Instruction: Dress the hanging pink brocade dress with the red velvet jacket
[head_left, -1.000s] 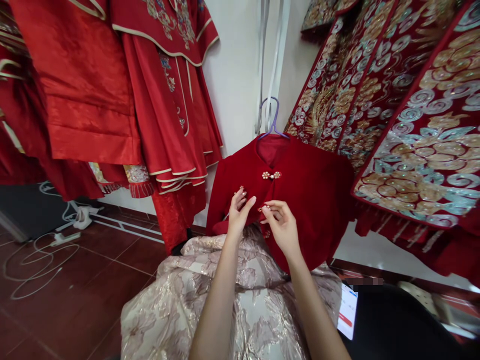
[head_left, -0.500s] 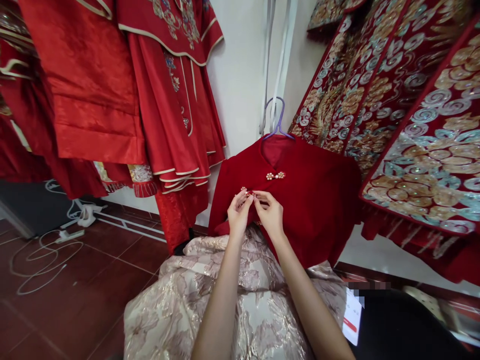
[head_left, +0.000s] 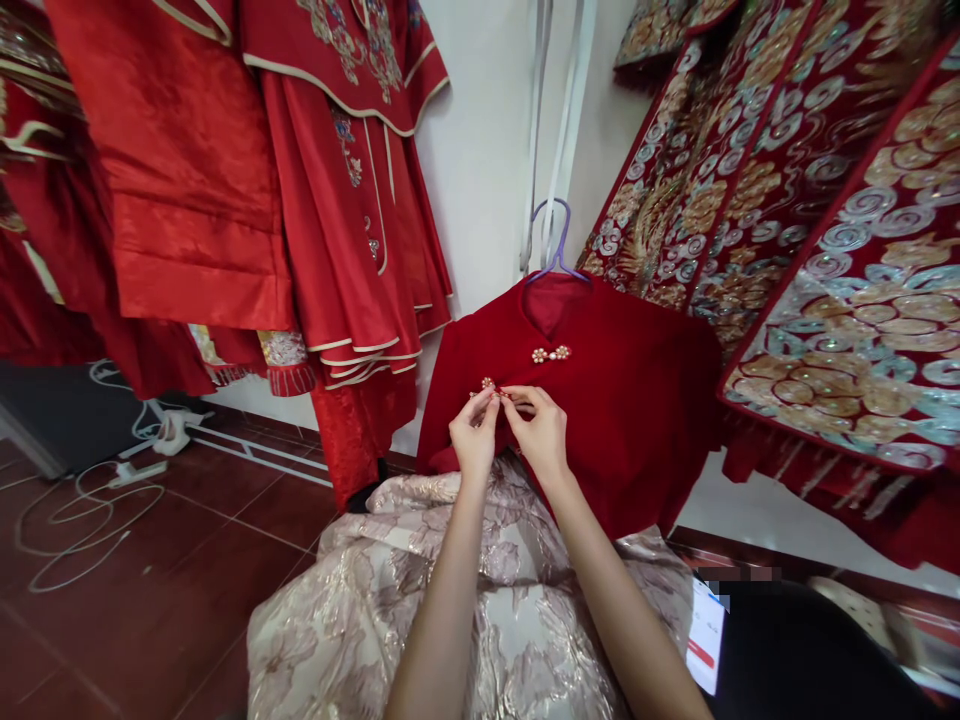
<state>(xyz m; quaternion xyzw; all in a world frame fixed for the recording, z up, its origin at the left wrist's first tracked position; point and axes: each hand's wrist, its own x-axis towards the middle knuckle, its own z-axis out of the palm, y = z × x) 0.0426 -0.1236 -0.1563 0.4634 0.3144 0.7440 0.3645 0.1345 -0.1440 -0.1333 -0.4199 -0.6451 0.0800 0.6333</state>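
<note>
Where the red jacket (head_left: 630, 410) is handled mid-frame, a half-hidden fastener (head_left: 504, 394) is pinched crosswise between left hand (head_left: 474, 432) and right hand (head_left: 541, 432). A pearl flower (head_left: 487, 383) is set nearer the left.

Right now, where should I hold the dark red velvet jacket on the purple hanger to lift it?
Probably by the slim purple hanger, at its neck, coming from the front: that part stands up bare above the dark red velvet jacket, with a white wall behind. The left hand and right hand are lower, at the jacket's front edge.
</note>
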